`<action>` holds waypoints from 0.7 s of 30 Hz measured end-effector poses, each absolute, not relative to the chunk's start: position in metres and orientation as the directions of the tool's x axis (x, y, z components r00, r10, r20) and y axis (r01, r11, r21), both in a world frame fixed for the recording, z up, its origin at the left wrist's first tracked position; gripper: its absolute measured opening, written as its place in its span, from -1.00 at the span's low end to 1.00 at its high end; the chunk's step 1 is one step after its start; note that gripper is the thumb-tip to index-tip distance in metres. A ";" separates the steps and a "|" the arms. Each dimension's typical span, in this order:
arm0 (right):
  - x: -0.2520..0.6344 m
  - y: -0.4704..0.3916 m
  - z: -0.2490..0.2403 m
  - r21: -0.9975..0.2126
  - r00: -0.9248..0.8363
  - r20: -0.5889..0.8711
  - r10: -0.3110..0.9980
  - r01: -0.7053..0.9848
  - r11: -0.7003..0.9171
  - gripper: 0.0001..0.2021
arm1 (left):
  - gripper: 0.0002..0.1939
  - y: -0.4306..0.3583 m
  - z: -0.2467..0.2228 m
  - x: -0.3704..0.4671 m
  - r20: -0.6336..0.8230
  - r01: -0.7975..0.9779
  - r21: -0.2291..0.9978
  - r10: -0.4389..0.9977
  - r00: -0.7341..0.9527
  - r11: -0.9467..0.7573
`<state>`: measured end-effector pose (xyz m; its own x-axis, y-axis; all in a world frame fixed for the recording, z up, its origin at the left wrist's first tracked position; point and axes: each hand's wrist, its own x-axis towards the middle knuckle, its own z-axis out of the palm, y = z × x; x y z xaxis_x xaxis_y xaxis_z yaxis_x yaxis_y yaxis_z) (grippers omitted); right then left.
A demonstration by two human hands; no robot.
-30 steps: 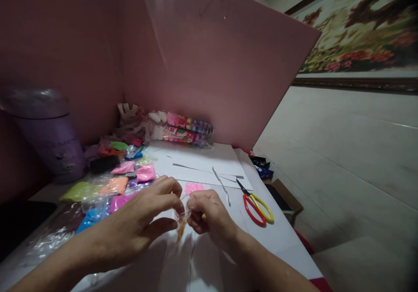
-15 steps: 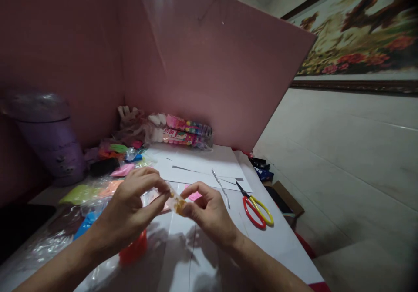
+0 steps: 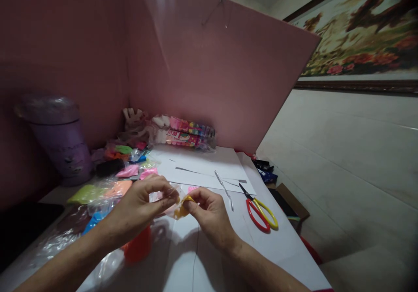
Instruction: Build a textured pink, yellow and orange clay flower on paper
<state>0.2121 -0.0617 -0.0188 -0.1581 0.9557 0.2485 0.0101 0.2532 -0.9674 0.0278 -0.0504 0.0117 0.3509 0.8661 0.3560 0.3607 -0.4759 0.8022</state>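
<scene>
Over the table, my left hand (image 3: 152,200) is closed in a pinch on a small clear plastic bag (image 3: 180,192). My right hand (image 3: 209,209) pinches a lump of yellow-orange modelling clay (image 3: 183,208) at the bag's other end; its thumb presses on the clay. Part of the clay is hidden behind the fingers. Red-orange clay (image 3: 139,245) lies below my left wrist, and a pink piece (image 3: 192,189) shows just behind my hands.
Scissors (image 3: 261,213) and a thin clear tool (image 3: 224,189) lie to the right, near white paper (image 3: 209,157). Bagged clay (image 3: 86,194) in several colours covers the left side. A purple tumbler (image 3: 62,139) and bagged clay sticks (image 3: 184,133) stand further back.
More yellow clay now shows at my right fingertips, bunched outside the bag's end. The whole view has shifted slightly, with things appearing a little further right.
</scene>
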 end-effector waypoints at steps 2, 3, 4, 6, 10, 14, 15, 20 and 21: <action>0.212 -0.062 -0.019 -0.968 -0.143 0.251 0.957 -0.006 0.253 -0.89 | -0.90 -0.050 0.012 0.027 0.333 0.360 0.807 0.865 0.375 -0.468; 0.212 -0.062 -0.020 -0.968 -0.133 0.248 0.960 -0.009 0.249 -0.89 | -0.91 -0.050 0.012 0.026 0.324 0.360 0.809 0.864 0.385 -0.464; 0.212 -0.062 -0.020 -0.970 -0.128 0.243 0.962 -0.010 0.244 -0.89 | -0.90 -0.050 0.012 0.026 0.323 0.362 0.808 0.863 0.389 -0.465; 0.212 -0.062 -0.021 -0.973 -0.136 0.232 0.963 -0.016 0.232 -0.88 | -0.87 -0.050 0.012 0.026 0.350 0.376 0.789 0.859 0.375 -0.486; 0.211 -0.063 -0.020 -0.977 -0.157 0.212 0.965 -0.034 0.209 -0.84 | -0.84 -0.050 0.012 0.030 0.454 0.365 0.760 0.841 0.294 -0.538; 0.209 -0.064 -0.017 -0.985 -0.162 0.171 0.972 -0.031 0.169 -0.81 | -0.86 -0.050 0.010 0.034 0.448 0.262 0.823 0.860 0.245 -0.504; 0.208 -0.065 -0.017 -0.987 -0.164 0.163 0.973 -0.025 0.161 -0.80 | -0.86 -0.050 0.010 0.035 0.426 0.236 0.847 0.873 0.237 -0.477; 0.208 -0.065 -0.019 -0.992 -0.174 0.128 0.976 -0.003 0.129 -0.77 | -0.78 -0.051 0.006 0.036 0.301 0.091 0.942 0.931 0.205 -0.324; 0.208 -0.065 -0.019 -0.992 -0.179 0.121 0.976 -0.002 0.123 -0.76 | -0.77 -0.051 0.005 0.036 0.274 0.061 0.954 0.939 0.209 -0.292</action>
<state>0.2084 -0.0648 -0.0191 -0.1794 0.9763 0.1211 -0.0022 0.1227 -0.9924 0.0362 -0.0506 0.0055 0.2089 0.9388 0.2740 0.0607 -0.2921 0.9545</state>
